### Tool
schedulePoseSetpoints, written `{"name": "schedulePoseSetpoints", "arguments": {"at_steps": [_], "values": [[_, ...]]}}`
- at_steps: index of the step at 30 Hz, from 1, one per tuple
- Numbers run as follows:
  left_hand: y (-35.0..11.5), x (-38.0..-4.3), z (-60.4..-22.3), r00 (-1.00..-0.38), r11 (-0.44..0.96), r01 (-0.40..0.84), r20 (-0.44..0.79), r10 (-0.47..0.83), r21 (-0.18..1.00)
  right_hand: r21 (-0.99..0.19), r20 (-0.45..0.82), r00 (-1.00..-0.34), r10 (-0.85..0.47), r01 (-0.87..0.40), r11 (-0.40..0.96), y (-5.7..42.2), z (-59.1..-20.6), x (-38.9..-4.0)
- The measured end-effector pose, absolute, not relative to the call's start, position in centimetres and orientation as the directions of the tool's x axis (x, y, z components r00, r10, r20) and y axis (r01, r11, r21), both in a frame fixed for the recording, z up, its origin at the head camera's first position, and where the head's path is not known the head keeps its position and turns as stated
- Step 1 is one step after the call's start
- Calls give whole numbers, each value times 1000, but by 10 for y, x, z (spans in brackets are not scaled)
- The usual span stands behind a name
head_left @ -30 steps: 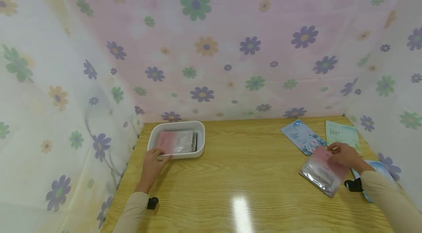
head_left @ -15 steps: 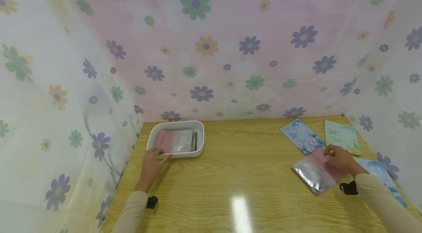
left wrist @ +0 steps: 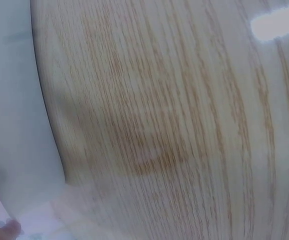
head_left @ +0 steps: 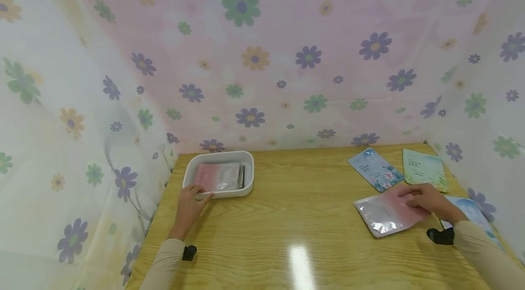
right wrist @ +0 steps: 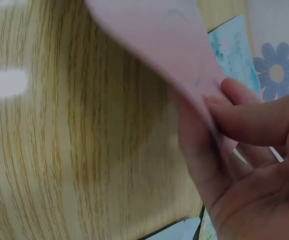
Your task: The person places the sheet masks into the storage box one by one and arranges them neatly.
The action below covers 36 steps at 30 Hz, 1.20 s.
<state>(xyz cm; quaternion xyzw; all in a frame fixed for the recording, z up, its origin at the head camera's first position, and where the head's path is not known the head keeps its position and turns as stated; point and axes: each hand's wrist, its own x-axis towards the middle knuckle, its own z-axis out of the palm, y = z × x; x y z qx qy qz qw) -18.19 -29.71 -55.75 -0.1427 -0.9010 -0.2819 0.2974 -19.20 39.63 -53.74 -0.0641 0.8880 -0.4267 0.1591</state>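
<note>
My right hand pinches a pink and silver face mask packet by its pink end, over the right part of the table. In the right wrist view, thumb and fingers sandwich the packet, which bends slightly. On the left, my left hand grips the near left rim of a white plastic bin. Inside the bin lies a similar pink and silver packet, with darker packet edges beside it. The left wrist view shows mostly the bin's pale outer wall, with fingertips at the bottom left corner.
A blue flowered packet and a green packet lie at the back right of the wooden table. Another blue packet is partly hidden beneath the right forearm. Flowered cloth encloses the back and sides.
The pink packet has moved left and turned in my right hand, away from the blue packet under the forearm. My left hand stays on the bin's rim.
</note>
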Motion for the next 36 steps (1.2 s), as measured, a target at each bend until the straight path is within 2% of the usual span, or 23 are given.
{"name": "schedulePoseSetpoints", "arguments": {"at_steps": [6, 11, 23, 29, 36], "values": [[-298, -182, -556, -787, 798, 425, 611, 92, 427, -868, -162, -944, -289, -3, 497, 386, -527, -189], [-297, -181, -556, -781, 797, 429, 618, 92, 424, -920, -148, -947, -285, 27, 390, 374, -523, -186], [-294, -177, -558, -767, 788, 445, 635, 90, 426, -975, -114, -957, -268, 56, 216, 347, -526, -181], [-294, -179, -560, -760, 795, 446, 643, 95, 410, -975, -143, -961, -237, 96, 201, 330, -521, -180], [-295, -183, -557, -756, 798, 447, 647, 96, 405, -979, -202, -954, -222, 188, 85, 313, -517, -186]]}}
